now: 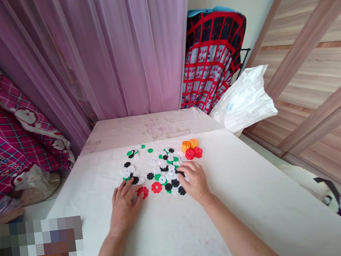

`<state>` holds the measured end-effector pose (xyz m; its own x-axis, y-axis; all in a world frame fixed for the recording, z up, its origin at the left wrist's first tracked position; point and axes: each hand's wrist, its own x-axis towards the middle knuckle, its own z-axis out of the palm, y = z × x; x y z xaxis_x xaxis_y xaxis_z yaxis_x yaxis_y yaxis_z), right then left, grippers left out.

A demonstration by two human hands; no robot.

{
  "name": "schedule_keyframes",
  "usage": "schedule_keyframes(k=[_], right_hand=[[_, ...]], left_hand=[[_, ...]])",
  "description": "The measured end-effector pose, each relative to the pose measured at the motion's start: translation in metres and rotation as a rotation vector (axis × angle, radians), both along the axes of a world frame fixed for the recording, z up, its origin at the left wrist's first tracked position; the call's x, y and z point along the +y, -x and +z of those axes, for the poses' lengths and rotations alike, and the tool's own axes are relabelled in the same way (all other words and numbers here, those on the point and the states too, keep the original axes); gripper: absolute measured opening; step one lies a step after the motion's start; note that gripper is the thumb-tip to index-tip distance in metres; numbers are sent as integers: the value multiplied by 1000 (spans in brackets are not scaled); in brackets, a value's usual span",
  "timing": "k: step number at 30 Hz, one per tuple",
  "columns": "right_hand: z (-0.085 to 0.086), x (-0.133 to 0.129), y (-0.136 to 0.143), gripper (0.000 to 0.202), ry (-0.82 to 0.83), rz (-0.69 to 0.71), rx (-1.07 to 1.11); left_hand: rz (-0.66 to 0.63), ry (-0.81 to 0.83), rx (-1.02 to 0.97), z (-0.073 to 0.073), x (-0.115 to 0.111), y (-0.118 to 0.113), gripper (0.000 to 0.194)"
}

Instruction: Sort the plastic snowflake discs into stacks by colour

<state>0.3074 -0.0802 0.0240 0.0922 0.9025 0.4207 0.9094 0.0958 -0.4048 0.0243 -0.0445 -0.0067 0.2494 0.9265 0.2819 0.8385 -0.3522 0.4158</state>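
Note:
Loose snowflake discs in white, black and green lie in a spread heap on the white table. My left hand (124, 203) rests at the heap's left edge, its fingers spread over a black disc (136, 180) and its thumb beside a red disc (142, 193). Another red disc (156, 187) lies flat between my hands. On the heap's right side, my right hand (195, 181) has its bent fingertips and thumb apart over black and white discs. A black disc (181, 191) sits just below that thumb. Some discs under the fingers are hidden.
Behind my right hand stand orange stacks (186, 146) and red stacks (190, 154) of discs. A few green discs (150, 150) lie farther back on the table (228, 203). Beyond the right edge is a white plastic bag (244, 99); a purple curtain (125, 51) hangs behind.

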Motion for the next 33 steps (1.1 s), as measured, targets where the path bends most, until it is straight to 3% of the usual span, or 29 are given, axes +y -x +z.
schedule_keyframes(k=[3,5,9,14,18,21,25,30,33], right_hand=[[9,0,39,31,94,285,-86],[15,7,52,38,184,348,-140],[23,19,54,28,317,407,-188],[21,22,57,14,372,422,-136],[20,23,57,40,376,398,-134],[28,26,57,34,426,397,-165],[41,31,61,26,485,405,-212],[41,30,62,14,331,471,-243],[33,28,48,22,231,380,-64]], left_hand=[[0,-5,-8,0,1,2,35],[-6,4,-3,-1,0,3,38],[-15,6,-15,-4,0,4,37],[-16,-29,-133,-6,4,7,34],[84,-42,-327,-4,8,15,36],[181,-36,-405,-3,10,19,35],[174,-36,-407,-3,10,19,34],[168,-31,-390,-1,10,17,37],[159,-26,-375,-2,10,19,38]])
